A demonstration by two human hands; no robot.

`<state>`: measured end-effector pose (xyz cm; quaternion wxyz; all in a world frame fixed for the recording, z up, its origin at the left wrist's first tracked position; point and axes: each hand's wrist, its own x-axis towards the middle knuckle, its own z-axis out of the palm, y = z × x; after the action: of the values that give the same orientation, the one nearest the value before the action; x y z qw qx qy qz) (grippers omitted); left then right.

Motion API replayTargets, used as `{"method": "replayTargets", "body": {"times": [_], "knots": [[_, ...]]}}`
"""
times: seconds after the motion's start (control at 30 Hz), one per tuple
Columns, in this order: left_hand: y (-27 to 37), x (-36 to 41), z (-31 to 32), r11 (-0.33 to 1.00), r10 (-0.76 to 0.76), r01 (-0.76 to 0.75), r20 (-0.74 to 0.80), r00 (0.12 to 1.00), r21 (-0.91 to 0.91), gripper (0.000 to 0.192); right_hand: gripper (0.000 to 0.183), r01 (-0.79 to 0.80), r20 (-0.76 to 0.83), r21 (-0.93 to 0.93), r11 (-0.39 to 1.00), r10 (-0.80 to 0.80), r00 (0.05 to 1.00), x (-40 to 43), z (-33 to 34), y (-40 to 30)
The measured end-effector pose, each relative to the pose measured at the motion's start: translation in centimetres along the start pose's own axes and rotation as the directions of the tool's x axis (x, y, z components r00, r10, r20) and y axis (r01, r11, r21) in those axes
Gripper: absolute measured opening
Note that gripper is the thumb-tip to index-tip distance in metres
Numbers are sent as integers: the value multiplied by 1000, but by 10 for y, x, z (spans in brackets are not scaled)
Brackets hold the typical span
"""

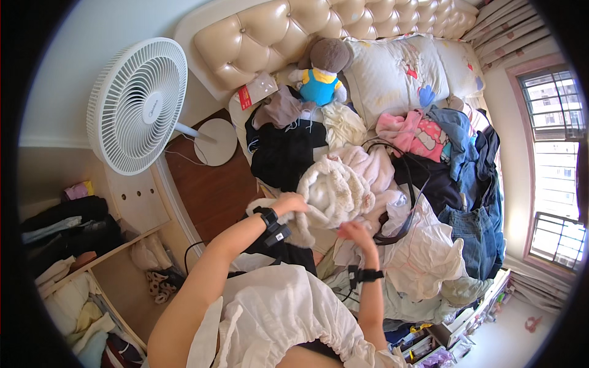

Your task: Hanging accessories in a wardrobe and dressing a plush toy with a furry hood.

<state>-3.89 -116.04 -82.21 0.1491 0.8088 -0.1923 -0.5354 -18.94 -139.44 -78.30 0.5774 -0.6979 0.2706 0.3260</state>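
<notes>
A cream plush hat [338,193] with long, scarf-like flaps lies on the clothes heap before me. My left hand [293,203] grips its left edge, and the fingertips are partly hidden in the fleece. One flap [301,232] hangs below that hand, towards my lap. Just off the hat's lower right edge is my right hand [356,235], slightly blurred, its fingers apart and nothing visible in them. Pale pink fleece [368,165] lies against the hat's far right side. Both wrists wear black straps with small devices.
A white pedestal fan [138,106] stands at left, beside open wooden compartments [124,276] of clothes. Black garments [280,156], a plush toy [322,73], pillows [395,73], black belts or straps [402,225] and jeans [474,234] cover the bed. A tufted headboard [276,37] closes its far end.
</notes>
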Motion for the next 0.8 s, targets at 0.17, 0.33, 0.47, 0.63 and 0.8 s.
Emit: {"method": "replayTargets", "body": {"times": [0.17,0.33,0.47,0.63,0.8], "knots": [[-41,-6,-39,967,-218,208,-51,975,-148,59,30,221,-295,164,961,-166,941,77,-57,-104],[-90,13,-37,941,-223,225,37,974,-252,77,50,269,-361,171,948,-194,912,201,-69,-235],[-90,17,-44,921,-227,252,113,967,-299,86,90,279,-501,-36,960,-259,826,322,-62,-297],[-110,31,-32,903,-186,218,120,975,-370,74,109,212,-630,-216,953,-302,715,414,-20,-332],[-119,47,-35,894,-176,228,166,970,-385,75,115,119,-798,-79,990,-134,587,446,-16,-334]]}}
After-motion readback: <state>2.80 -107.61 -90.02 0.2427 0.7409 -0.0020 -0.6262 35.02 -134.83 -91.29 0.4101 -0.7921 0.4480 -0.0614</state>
